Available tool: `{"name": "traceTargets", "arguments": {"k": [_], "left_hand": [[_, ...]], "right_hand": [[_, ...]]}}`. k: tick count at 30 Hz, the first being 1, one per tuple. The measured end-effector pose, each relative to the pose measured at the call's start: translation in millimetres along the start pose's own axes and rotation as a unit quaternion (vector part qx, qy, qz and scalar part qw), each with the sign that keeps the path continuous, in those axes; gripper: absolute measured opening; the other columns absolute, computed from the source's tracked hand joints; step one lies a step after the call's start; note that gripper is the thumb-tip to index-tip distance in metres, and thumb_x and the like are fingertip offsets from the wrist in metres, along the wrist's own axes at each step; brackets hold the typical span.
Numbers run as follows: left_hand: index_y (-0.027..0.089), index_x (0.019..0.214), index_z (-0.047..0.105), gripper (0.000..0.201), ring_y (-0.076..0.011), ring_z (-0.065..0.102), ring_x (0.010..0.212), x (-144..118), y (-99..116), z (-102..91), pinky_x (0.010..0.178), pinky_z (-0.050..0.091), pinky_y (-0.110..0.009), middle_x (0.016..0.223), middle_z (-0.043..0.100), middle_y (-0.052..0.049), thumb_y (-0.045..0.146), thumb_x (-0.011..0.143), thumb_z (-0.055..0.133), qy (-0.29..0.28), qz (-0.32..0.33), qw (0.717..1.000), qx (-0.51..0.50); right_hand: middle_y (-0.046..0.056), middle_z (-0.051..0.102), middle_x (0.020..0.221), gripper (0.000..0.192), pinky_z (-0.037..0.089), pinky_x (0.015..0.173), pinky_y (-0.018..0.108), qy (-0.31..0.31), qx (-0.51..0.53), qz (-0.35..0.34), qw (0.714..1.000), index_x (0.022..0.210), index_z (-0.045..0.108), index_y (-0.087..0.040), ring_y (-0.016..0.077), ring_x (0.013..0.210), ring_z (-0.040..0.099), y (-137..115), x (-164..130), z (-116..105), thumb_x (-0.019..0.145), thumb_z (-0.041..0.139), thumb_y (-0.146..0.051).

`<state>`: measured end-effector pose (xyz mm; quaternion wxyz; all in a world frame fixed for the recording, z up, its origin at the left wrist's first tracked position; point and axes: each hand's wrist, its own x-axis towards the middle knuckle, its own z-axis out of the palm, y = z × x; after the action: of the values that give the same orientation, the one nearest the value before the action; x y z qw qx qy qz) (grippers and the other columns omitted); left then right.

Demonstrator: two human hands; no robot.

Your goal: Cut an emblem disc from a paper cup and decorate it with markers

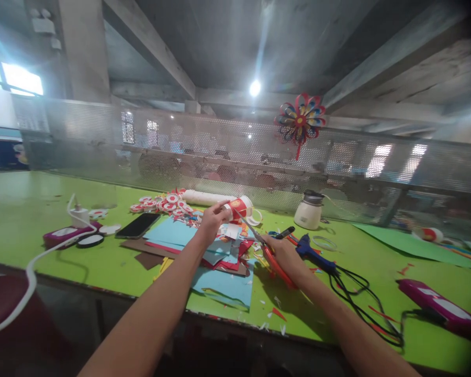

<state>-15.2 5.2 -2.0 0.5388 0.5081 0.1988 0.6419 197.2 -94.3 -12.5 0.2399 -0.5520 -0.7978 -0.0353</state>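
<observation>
My left hand (212, 221) pinches a small red and white paper piece (236, 207) held up above a pile of coloured paper. My right hand (286, 252) grips red-handled scissors (267, 253), whose blades reach up and left to the paper piece. Under both hands lies a heap of blue, red and brown paper sheets (220, 272) with small offcuts scattered around it on the green table (31, 209).
Several red and white paper discs (163, 203) and a white roll (208, 198) lie behind the pile. A phone (138, 225), a pink power strip (65, 234), a blue glue gun (312, 252) with black cable, a white pot (309, 210). A paper pinwheel (300, 120) hangs on the mesh screen.
</observation>
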Motion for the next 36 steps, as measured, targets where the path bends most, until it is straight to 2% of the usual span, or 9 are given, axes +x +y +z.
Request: {"name": "traceTargets", "arguments": {"k": [4, 8, 14, 23, 30, 33, 36], "left_hand": [[0.010, 0.114, 0.066, 0.061, -0.0181, 0.064, 0.077, 1.3, -1.8, -0.6, 0.075, 0.050, -0.032, 0.083, 0.067, -0.005, 0.025, 0.056, 0.079, 0.003, 0.000, 1.000, -0.011], [0.010, 0.113, 0.067, 0.058, -0.0176, 0.064, 0.077, 2.3, -5.2, -1.8, 0.074, 0.050, -0.031, 0.081, 0.067, -0.004, 0.023, 0.058, 0.078, 0.008, 0.003, 1.000, -0.006], [0.013, 0.111, 0.070, 0.051, -0.0172, 0.064, 0.076, 0.1, -9.0, -0.4, 0.073, 0.049, -0.029, 0.076, 0.067, -0.002, 0.018, 0.060, 0.076, 0.000, -0.004, 1.000, 0.012], [0.013, 0.115, 0.069, 0.054, -0.0180, 0.064, 0.078, -1.7, -11.4, 2.4, 0.072, 0.049, -0.028, 0.078, 0.068, -0.002, 0.019, 0.062, 0.076, 0.001, -0.007, 1.000, 0.017], [0.013, 0.116, 0.067, 0.054, -0.0181, 0.065, 0.079, -1.8, -10.8, 3.0, 0.073, 0.050, -0.029, 0.080, 0.069, -0.002, 0.018, 0.064, 0.076, 0.002, -0.019, 1.000, 0.009], [0.013, 0.117, 0.065, 0.051, -0.0167, 0.065, 0.079, -3.0, -8.8, 3.6, 0.075, 0.051, -0.029, 0.083, 0.068, -0.002, 0.016, 0.067, 0.076, -0.002, -0.032, 0.999, 0.006], [0.013, 0.114, 0.063, 0.038, -0.0154, 0.064, 0.079, -4.1, -6.5, 3.8, 0.075, 0.053, -0.031, 0.089, 0.067, -0.003, 0.020, 0.078, 0.071, -0.012, -0.060, 0.998, 0.006]], "right_hand": [[0.008, 0.075, 0.086, 0.032, 0.048, 0.073, 0.033, 0.004, 0.022, -0.009, 1.000, 0.112, 0.068, -0.017, 0.0246, 0.082, 0.070, 5.3, 1.4, 5.5, 0.089, 0.046, -0.014], [0.004, 0.072, 0.089, 0.021, 0.052, 0.077, 0.035, -0.001, 0.050, -0.023, 0.999, 0.108, 0.066, -0.015, 0.0188, 0.082, 0.069, 12.5, 4.6, 13.6, 0.094, 0.052, -0.023], [0.005, 0.069, 0.102, 0.026, 0.054, 0.082, 0.039, -0.006, 0.078, -0.028, 0.997, 0.111, 0.063, -0.015, 0.0187, 0.090, 0.067, 18.6, 10.1, 19.9, 0.094, 0.057, -0.033], [0.005, 0.067, 0.101, 0.024, 0.055, 0.080, 0.039, 0.000, 0.060, -0.006, 0.998, 0.110, 0.063, -0.014, 0.0186, 0.089, 0.066, 20.5, 10.6, 21.2, 0.094, 0.057, -0.031], [0.004, 0.067, 0.097, 0.023, 0.055, 0.077, 0.037, -0.003, 0.056, -0.009, 0.998, 0.107, 0.063, -0.014, 0.0171, 0.085, 0.066, 11.2, 5.5, 18.3, 0.094, 0.056, -0.032], [0.003, 0.067, 0.096, 0.023, 0.055, 0.076, 0.036, -0.008, 0.050, -0.002, 0.999, 0.106, 0.064, -0.014, 0.0163, 0.082, 0.066, 10.1, 5.2, 19.6, 0.094, 0.056, -0.032], [0.004, 0.067, 0.098, 0.023, 0.055, 0.077, 0.037, -0.013, 0.048, 0.004, 0.999, 0.107, 0.063, -0.014, 0.0170, 0.084, 0.066, 14.6, 6.9, 21.0, 0.094, 0.056, -0.032]]}}
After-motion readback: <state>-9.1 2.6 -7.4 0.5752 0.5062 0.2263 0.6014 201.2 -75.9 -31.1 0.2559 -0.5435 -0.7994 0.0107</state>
